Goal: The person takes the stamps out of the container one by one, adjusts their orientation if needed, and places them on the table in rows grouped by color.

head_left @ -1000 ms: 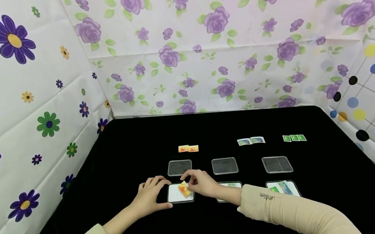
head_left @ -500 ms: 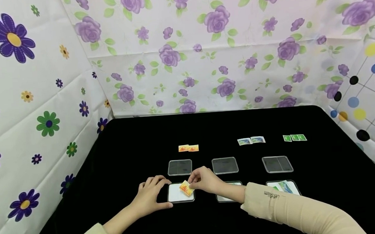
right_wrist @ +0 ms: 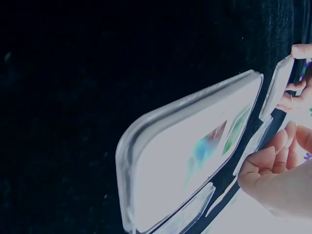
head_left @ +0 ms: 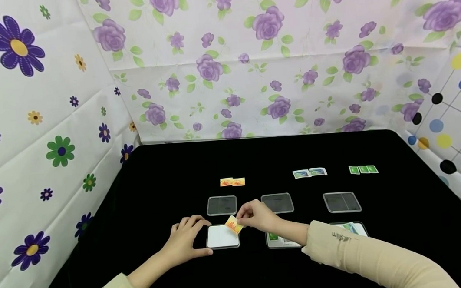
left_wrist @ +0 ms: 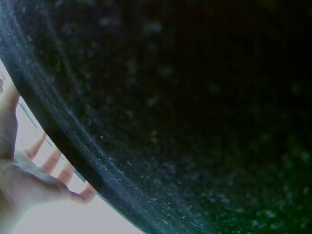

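Note:
My right hand (head_left: pixel 259 216) pinches a small orange-and-yellow stamp (head_left: pixel 233 225) between thumb and fingertips, over the upper right corner of the left shallow case (head_left: pixel 221 238). White lining fills this case. My left hand (head_left: pixel 186 240) spreads along the case's left side, thumb at the lower corner and index finger at the upper one. The middle case (head_left: pixel 284 244), partly covered by my right forearm, shows a green stamp (head_left: pixel 273 236). In the right wrist view that case (right_wrist: pixel 165 146) bears a blue and a green picture. The right case (head_left: pixel 360 228) is mostly behind my sleeve.
Three clear lids, left (head_left: pixel 222 205), middle (head_left: pixel 277 203) and right (head_left: pixel 342 202), lie behind the cases. Farther back are orange stamps (head_left: pixel 232 182), blue stamps (head_left: pixel 310 173) and green stamps (head_left: pixel 363 169). Floral cloth (head_left: pixel 212 97) walls the black tabletop (head_left: pixel 169 173).
My right hand has drawn the orange stamp up and to the right, from over the case's middle to its upper right corner. The left hand stays put.

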The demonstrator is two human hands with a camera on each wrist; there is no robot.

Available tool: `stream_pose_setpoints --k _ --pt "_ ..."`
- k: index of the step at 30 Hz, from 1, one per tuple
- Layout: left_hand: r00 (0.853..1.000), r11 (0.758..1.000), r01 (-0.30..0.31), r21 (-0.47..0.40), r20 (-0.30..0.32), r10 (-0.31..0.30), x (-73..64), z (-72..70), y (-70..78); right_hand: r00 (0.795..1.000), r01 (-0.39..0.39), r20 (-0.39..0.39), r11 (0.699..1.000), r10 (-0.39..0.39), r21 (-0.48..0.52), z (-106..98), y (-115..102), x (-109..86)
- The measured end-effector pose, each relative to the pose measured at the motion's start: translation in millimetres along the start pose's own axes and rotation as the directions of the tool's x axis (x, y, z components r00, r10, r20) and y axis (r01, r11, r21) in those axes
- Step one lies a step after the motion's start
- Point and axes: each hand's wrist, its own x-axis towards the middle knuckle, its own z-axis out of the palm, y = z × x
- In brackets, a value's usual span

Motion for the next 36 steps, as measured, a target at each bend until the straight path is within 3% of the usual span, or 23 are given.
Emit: stream_pose_setpoints --k 13,27,36 --pt "1.000 1.000 -0.006 0.005 -0.008 0.006 -0.7 -0.6 -0.1 1.000 0.023 0.015 0.999 -0.023 -0.044 -12 -1 -0.2" --pt "1.000 1.000 -0.006 0.004 -0.010 0.006 -0.1 1.1 -1.4 0.999 0.034 -0.020 0.985 -0.038 -0.167 -33 1 8.0" --pt "1.000 1.000 -0.018 0.012 -0.015 0.019 -0.7 1.3 -2.5 1.000 0.009 0.007 0.980 -0.007 -0.200 -50 5 17.9"
